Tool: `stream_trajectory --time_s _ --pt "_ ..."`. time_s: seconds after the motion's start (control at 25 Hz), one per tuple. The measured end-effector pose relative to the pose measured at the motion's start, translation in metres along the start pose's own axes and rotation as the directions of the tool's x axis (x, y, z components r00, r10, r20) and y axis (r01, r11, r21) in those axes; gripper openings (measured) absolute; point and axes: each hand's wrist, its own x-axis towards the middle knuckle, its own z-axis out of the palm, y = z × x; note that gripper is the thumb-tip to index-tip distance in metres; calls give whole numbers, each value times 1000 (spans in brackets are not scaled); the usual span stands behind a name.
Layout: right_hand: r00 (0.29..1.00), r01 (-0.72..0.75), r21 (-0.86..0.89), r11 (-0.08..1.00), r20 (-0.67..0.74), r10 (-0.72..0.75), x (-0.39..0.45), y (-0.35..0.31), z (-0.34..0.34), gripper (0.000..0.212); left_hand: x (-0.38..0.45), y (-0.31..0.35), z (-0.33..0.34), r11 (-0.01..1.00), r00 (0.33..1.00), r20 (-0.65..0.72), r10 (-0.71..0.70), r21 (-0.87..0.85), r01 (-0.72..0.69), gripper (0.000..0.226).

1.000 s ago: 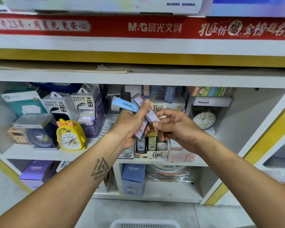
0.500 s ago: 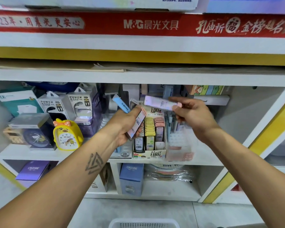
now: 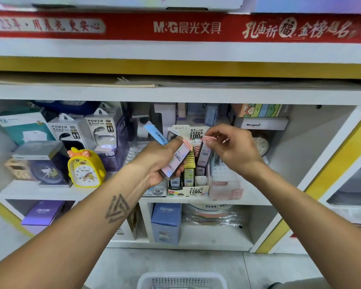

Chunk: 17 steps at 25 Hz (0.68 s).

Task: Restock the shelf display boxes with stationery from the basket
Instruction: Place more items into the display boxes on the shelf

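Note:
My left hand (image 3: 159, 161) grips a small bundle of pencil-lead cases (image 3: 176, 160), with a blue case (image 3: 154, 132) sticking up behind them. My right hand (image 3: 231, 147) pinches one pink-capped lead case (image 3: 204, 152) by its top and holds it upright over the right column of the lead display box (image 3: 189, 189) on the middle shelf. The box has rows of yellow and pink cases standing in it. The white basket (image 3: 181, 280) shows at the bottom edge, on the floor below my arms.
A yellow duck alarm clock (image 3: 85, 167), power bank boxes (image 3: 101, 130) and a boxed clock (image 3: 41, 163) stand to the left on the same shelf. A clear pink box (image 3: 225, 188) sits right of the display box. Blue cartons (image 3: 165, 223) stand on the shelf below.
My right hand took one case from the bundle, carried it up and right, then turned it upright and lowered it over the display box. The left hand stayed nearly still.

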Motion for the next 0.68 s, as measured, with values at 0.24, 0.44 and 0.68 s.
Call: stream_trajectory --time_s 0.24,0.44,0.68 --pt "975 179 -343 922 184 -121 -2 3 14 16 -2 -3 4 998 998 59 -4 67 0 34" --pt "949 -304 339 890 195 250 3 -15 16 12 -4 -2 4 997 994 110 6 70 -13 35" --pt "894 -445 526 725 219 390 7 -23 7 7 -4 0 -2 999 999 -44 23 45 -21 31"
